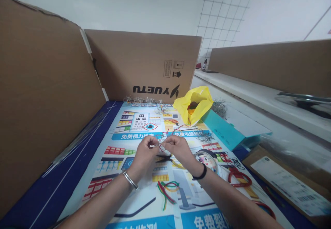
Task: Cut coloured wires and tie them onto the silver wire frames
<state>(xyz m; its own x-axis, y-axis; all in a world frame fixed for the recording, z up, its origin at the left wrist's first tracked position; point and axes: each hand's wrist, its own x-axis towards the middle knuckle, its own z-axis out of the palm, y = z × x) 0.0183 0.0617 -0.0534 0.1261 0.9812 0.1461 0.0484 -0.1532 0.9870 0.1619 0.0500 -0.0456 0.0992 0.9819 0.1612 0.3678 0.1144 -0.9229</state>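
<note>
My left hand (144, 155) and my right hand (180, 151) meet above a printed poster (129, 198), fingertips pinched together on a thin red cord (162, 147) with something small and wiry between them. The cord trails up toward a yellow plastic bag (194, 105). Under the hands lies a dark pair of scissors (163, 158), partly hidden. A silver bangle sits on my left wrist, a black band on my right. A loose bundle of red, green and yellow cords (167, 189) lies on the poster near my right forearm.
Cardboard walls stand at the left (43, 98) and back (142, 67). A teal box (227, 132) lies at the right, wire scraps (219, 107) behind it. A red cord coil (239, 177) and a labelled cardboard package (284, 184) lie at right.
</note>
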